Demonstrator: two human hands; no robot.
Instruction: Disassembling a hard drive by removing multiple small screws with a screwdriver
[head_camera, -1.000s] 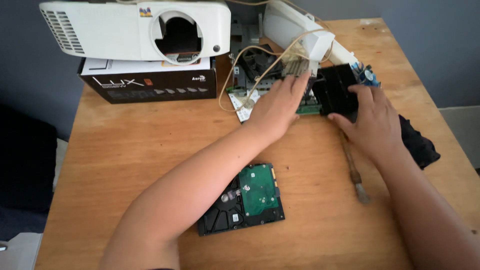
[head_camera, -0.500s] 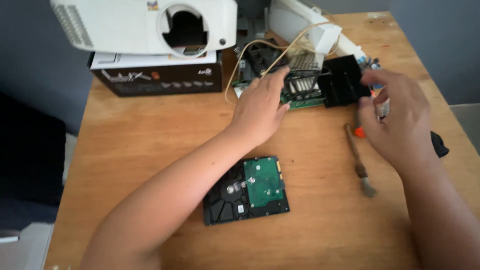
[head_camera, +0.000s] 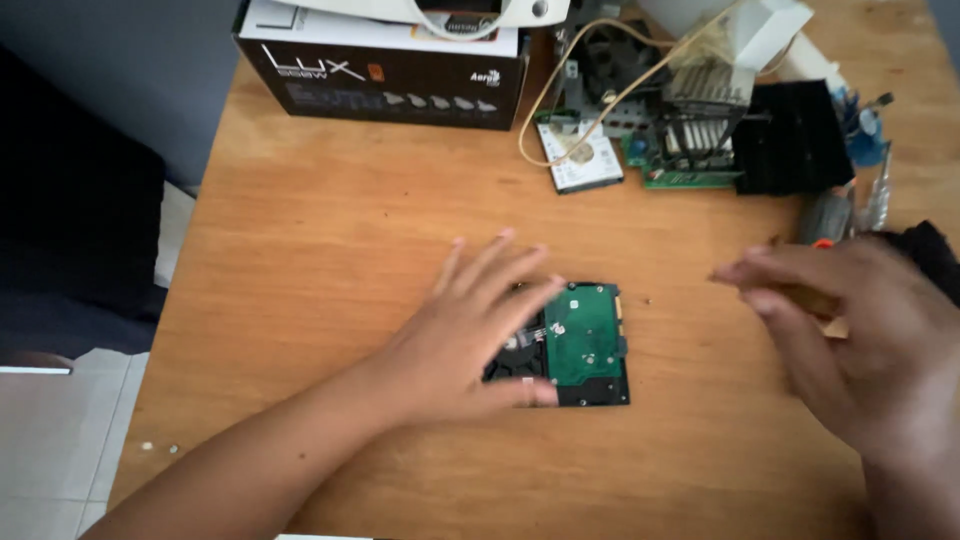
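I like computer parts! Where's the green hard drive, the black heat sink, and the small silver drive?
green hard drive (head_camera: 585, 335), head view, green circuit board.
black heat sink (head_camera: 790, 135), head view, ribbed top.
small silver drive (head_camera: 582, 160), head view, label face.

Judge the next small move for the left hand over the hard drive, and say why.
Probably close the left hand on the hard drive and steady it. The hand lies spread over the drive's left part, fingers open, while the green circuit board side faces up. The right hand hovers beside it with what looks like a tool handle, blurred, not touching the drive.
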